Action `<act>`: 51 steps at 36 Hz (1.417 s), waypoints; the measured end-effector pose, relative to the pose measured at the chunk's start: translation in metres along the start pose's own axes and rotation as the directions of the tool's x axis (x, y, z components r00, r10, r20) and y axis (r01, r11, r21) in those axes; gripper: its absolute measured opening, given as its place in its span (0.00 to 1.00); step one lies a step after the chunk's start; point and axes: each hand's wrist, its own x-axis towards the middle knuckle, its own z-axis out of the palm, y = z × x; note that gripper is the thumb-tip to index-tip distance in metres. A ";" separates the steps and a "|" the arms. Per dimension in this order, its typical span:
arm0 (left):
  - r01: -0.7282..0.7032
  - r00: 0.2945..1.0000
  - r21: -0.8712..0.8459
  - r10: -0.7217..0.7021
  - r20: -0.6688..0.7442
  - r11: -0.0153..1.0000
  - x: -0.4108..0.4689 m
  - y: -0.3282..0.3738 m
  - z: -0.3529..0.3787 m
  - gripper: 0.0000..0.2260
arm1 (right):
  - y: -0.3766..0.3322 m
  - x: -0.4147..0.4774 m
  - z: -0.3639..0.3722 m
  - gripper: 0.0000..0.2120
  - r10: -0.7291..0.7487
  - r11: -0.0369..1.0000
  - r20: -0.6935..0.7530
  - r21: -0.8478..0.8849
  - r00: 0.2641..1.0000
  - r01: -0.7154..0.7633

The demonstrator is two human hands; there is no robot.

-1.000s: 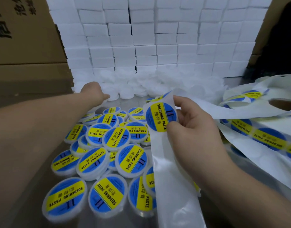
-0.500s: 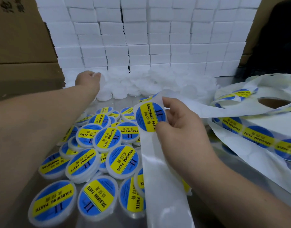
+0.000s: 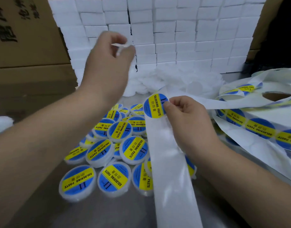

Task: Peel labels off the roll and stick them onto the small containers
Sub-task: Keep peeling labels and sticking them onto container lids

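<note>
1. Left hand (image 3: 107, 63): raised above the surface (image 3: 108, 211), forearm running up from the lower left. The fingers are curled and grip a small white container (image 3: 122, 46) at the fingertips. The container is motion-blurred, so its detail cannot be read.

2. Right hand (image 3: 186, 119): held lower, right of centre, forearm entering from the lower right. Thumb and forefinger pinch the right edge of one round blue-and-yellow label (image 3: 152, 106) marked "SOLDERING PASTE". The remaining fingers are curled under the palm.

3. The two hands are apart, the left higher and farther from the viewer.

4. The label sits where the white backing strip (image 3: 171, 170) bends. One run of the strip hangs toward the viewer and the other leads right to the roll (image 3: 256, 112). Whether the label has lifted from the strip cannot be determined.

5. Counts:
- Roll: one, lying at the right, with three labels showing on its outer face.
- Labelled containers (image 3: 114, 178): a pile on the surface below the hands, three across the front row. At least a dozen show, but overlap prevents an exact count.
- Unlabelled containers (image 3: 171, 79): a heap behind, too merged to count.
- White boxes (image 3: 174, 30): a stacked wall at the back.
- Cardboard boxes (image 3: 26, 38): at the left.
</note>
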 end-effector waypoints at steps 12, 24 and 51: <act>-0.206 0.958 0.430 0.091 0.273 0.879 -0.079 -0.013 -0.014 0.16 | -0.010 -0.009 0.003 0.11 -0.071 0.948 0.283 0.319 0.956 -0.024; -0.133 0.969 0.385 0.039 0.243 0.913 -0.082 -0.025 -0.022 0.06 | -0.004 -0.011 0.005 0.19 -0.140 0.981 0.403 0.182 0.905 0.070; 0.267 0.962 0.118 -0.259 -0.083 0.956 -0.062 -0.046 -0.028 0.11 | -0.003 -0.010 0.001 0.22 -0.253 0.958 0.077 -0.120 0.965 0.260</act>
